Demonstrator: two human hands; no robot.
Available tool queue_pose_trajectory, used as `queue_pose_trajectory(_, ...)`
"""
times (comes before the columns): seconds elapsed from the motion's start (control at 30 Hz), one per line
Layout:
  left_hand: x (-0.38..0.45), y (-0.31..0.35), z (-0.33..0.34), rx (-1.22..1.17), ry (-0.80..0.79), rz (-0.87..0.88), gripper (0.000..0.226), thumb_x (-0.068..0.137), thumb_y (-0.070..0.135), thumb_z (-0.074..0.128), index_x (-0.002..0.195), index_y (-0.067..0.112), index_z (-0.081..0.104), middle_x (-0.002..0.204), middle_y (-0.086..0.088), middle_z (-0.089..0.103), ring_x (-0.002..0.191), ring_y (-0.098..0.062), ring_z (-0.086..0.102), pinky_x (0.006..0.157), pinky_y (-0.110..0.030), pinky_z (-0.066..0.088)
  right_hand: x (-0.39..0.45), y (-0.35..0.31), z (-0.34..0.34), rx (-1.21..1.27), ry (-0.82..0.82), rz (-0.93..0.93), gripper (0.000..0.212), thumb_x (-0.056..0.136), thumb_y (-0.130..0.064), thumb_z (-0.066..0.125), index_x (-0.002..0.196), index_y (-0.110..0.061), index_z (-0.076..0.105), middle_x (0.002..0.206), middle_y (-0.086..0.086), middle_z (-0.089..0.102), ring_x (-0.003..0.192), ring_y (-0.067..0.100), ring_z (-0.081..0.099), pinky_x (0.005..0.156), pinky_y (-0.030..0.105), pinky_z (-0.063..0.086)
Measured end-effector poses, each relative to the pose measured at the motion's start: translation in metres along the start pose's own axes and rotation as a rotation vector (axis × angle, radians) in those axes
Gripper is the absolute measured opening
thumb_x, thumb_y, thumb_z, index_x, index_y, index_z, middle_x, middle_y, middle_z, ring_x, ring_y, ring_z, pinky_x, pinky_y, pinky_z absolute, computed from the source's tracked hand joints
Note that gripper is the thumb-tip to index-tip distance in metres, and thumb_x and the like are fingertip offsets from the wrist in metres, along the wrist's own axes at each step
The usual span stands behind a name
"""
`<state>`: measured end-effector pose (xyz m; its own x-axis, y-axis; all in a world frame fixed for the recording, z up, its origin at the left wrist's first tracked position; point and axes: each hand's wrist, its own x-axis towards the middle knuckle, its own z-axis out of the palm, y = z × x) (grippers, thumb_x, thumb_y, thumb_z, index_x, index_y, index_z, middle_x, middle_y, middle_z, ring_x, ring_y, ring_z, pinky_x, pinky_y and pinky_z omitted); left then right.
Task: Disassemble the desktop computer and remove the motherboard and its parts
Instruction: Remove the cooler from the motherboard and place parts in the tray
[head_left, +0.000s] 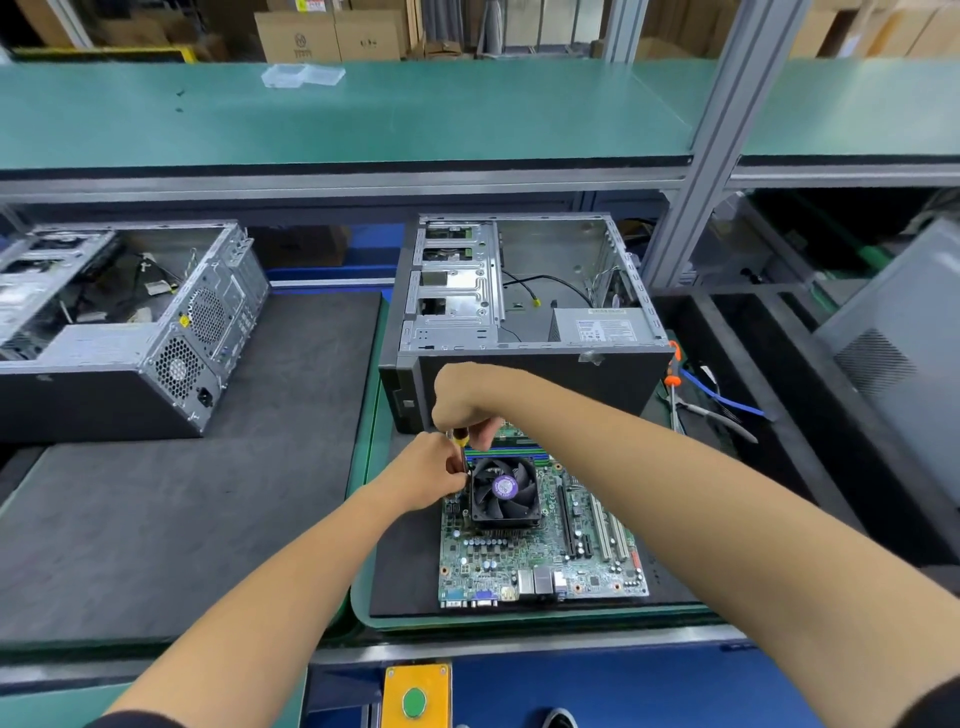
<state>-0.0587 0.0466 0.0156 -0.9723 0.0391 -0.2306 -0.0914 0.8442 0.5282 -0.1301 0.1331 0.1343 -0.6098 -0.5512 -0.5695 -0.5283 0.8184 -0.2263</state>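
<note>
1. On the green-edged bench, a dark foam mat (405, 582) carries the motherboard (540, 561), lying flat at about five o'clock.
2. Its black cooler fan (504, 491) sits near the board's far end.
3. At the fan's ten o'clock corner, the right hand (462, 397) grips a yellow-collared screwdriver (460, 441) from above; the left hand (431, 475) pinches its shaft.
4. Behind the board stands an opened computer case (524, 306); another case (119, 332) lies at nine o'clock.
5. Cardboard boxes (332, 34) line the room at twelve o'clock, past a green shelf (363, 119).
</note>
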Motion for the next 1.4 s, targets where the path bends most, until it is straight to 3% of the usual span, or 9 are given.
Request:
queue_pose_trajectory(0.2,0.003,-0.002,-0.001,0.041,-0.017,0.035,0.007,0.083,0.016,0.066,0.078,0.011,0.067,0.073,0.001,0.063,0.063,-0.008,0.055,0.061,-0.017,0.041,-0.004,0.003,-0.01,-0.282,-0.096,-0.097,0.039,0.094,-0.026,0.054,0.059,-0.01,0.054,0.039,-0.004,0.055,0.039,0.013,0.049,0.049,0.021,0.043)
queue_pose_trajectory(0.43,0.007,-0.006,-0.002,0.062,-0.034,0.053,0.01,0.087,0.019,0.066,0.081,0.013,0.06,0.073,0.006,0.056,0.062,-0.003,0.049,0.06,-0.017,0.037,-0.002,-0.006,-0.002,-0.5,-0.009,-0.244,0.029,0.086,-0.033,0.068,0.09,-0.004,0.063,0.089,0.006,0.071,0.085,0.022,0.069,0.067,0.027,0.05)
queue_pose_trajectory(0.57,0.006,-0.007,0.001,0.045,-0.028,0.055,0.011,0.088,0.018,0.065,0.089,0.008,0.06,0.077,-0.002,0.059,0.066,-0.012,0.051,0.064,-0.025,0.043,-0.004,-0.006,-0.001,-0.605,0.045,-0.314,0.031,0.083,-0.029,0.071,0.063,-0.012,0.054,0.058,-0.001,0.06,0.066,0.02,0.064,0.056,0.028,0.05)
queue_pose_trajectory(0.7,0.003,-0.007,0.0,0.016,-0.045,0.064,0.012,0.088,0.022,0.067,0.079,0.014,0.065,0.068,0.004,0.06,0.059,-0.002,0.052,0.055,-0.012,0.035,-0.006,0.001,0.001,-0.644,0.116,-0.393,0.043,0.081,-0.026,0.074,0.058,-0.015,0.04,0.063,-0.001,0.048,0.056,0.015,0.048,0.046,0.024,0.035)
queue_pose_trajectory(0.83,0.002,-0.007,-0.013,-0.185,-0.019,0.04,0.009,0.077,0.026,0.076,0.075,0.019,0.072,0.07,0.006,0.071,0.067,-0.012,0.067,0.069,-0.028,0.054,-0.01,0.009,-0.001,-0.594,0.135,-0.408,0.041,0.078,-0.027,0.075,0.054,-0.016,0.043,0.056,-0.003,0.048,0.053,0.012,0.044,0.05,0.027,0.039)
queue_pose_trajectory(0.93,0.002,0.0,-0.017,-0.357,0.018,0.049,0.007,0.075,0.012,0.074,0.075,0.018,0.07,0.074,-0.001,0.074,0.069,-0.028,0.07,0.072,-0.038,0.059,-0.014,0.015,0.002,-0.475,0.177,-0.349,0.027,0.075,-0.019,0.067,0.056,-0.012,0.049,0.054,0.001,0.049,0.053,0.017,0.044,0.047,0.027,0.036)
queue_pose_trajectory(1.03,0.001,0.003,-0.013,-0.369,0.061,0.01,0.009,0.078,0.003,0.072,0.075,0.012,0.072,0.072,-0.007,0.073,0.066,-0.022,0.07,0.074,-0.04,0.06,-0.016,0.01,0.01,-0.307,0.236,-0.304,0.011,0.075,-0.015,0.057,0.072,-0.004,0.057,0.061,0.007,0.052,0.055,0.02,0.043,0.046,0.027,0.031)
queue_pose_trajectory(1.13,0.0,0.004,-0.008,-0.376,0.104,-0.015,0.013,0.081,0.002,0.072,0.093,0.003,0.072,0.077,-0.008,0.073,0.066,-0.019,0.069,0.075,-0.037,0.06,-0.017,0.006,0.007,-0.166,0.194,-0.203,0.023,0.083,-0.012,0.054,0.063,-0.002,0.056,0.046,0.006,0.055,0.044,0.021,0.055,0.047,0.025,0.044)
queue_pose_trajectory(1.4,-0.004,0.012,-0.003,-0.311,0.151,-0.041,0.007,0.081,0.003,0.068,0.075,0.0,0.069,0.071,-0.015,0.071,0.057,-0.015,0.064,0.072,-0.035,0.059,-0.023,0.004,0.0,-0.226,0.046,0.022,0.034,0.095,-0.021,0.045,0.064,-0.008,0.047,0.047,0.007,0.058,0.038,0.018,0.057,0.05,0.024,0.047)
